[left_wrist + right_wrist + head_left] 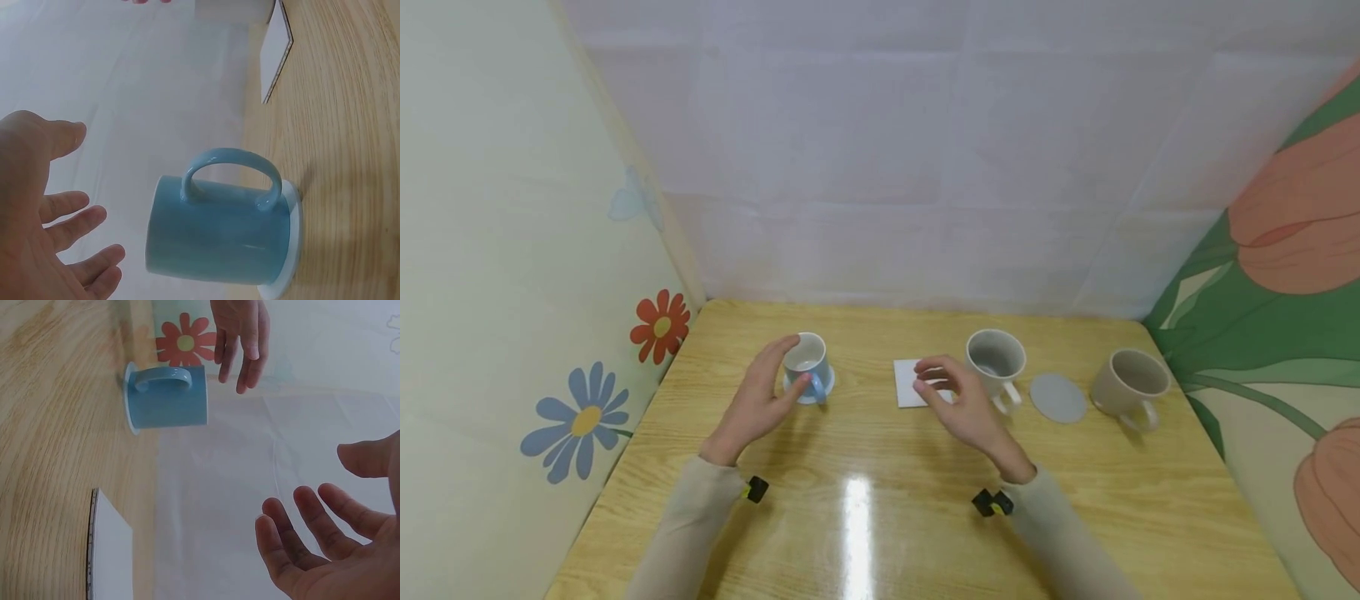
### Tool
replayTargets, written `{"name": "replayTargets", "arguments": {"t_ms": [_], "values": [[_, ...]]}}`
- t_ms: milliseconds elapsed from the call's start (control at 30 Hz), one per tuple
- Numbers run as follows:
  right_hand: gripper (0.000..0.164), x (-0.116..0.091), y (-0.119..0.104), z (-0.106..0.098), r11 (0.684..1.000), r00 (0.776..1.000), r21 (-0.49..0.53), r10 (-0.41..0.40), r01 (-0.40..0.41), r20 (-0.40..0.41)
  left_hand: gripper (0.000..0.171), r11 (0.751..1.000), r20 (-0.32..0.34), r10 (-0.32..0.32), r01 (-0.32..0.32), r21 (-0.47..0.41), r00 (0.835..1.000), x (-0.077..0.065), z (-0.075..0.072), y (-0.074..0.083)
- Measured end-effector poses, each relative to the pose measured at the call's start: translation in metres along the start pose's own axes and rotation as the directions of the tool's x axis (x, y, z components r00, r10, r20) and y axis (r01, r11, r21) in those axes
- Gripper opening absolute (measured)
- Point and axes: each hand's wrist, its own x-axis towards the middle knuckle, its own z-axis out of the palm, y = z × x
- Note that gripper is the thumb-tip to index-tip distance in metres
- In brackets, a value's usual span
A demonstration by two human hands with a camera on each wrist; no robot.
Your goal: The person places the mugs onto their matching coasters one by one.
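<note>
A light blue mug (806, 357) stands upright on a round white coaster (292, 250) at the left of the table. My left hand (762, 392) hovers above and beside it, fingers apart; the left wrist view shows a gap between the fingertips and the mug's rim. To the right, a square white coaster (910, 393) lies flat, partly covered in the head view by my right hand (958, 404). That hand is raised over the table with loosely bent fingers and nothing in them. Just beyond it stands a white mug (995, 354) with a grey inside.
A round grey coaster (1057, 397) lies between the white mug and a beige mug (1129, 383) at the far right. The wooden table (790, 533) meets a pale cloth wall (865, 167) at the back, with flowered cloths on both sides.
</note>
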Motion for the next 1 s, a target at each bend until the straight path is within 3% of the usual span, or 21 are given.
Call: {"name": "replayTargets", "arguments": {"t_ms": [333,700,1000], "values": [[0.023,-0.005,-0.002,-0.016,0.999,0.999,-0.039,-0.009,0.008,-0.039,0.062,0.998,0.001,0.06,-0.06,0.015,0.998,0.008,0.007,0.009],[0.026,-0.011,-0.001,-0.031,0.996,0.997,-0.085,-0.025,0.019,-0.069,0.064,0.996,0.029,0.07,-0.072,0.054,0.997,0.015,0.015,0.013],[0.026,-0.019,0.001,-0.043,0.994,0.996,-0.109,0.017,-0.026,-0.089,0.064,0.998,0.063,0.043,-0.046,0.045,0.997,0.018,0.022,0.021]]}}
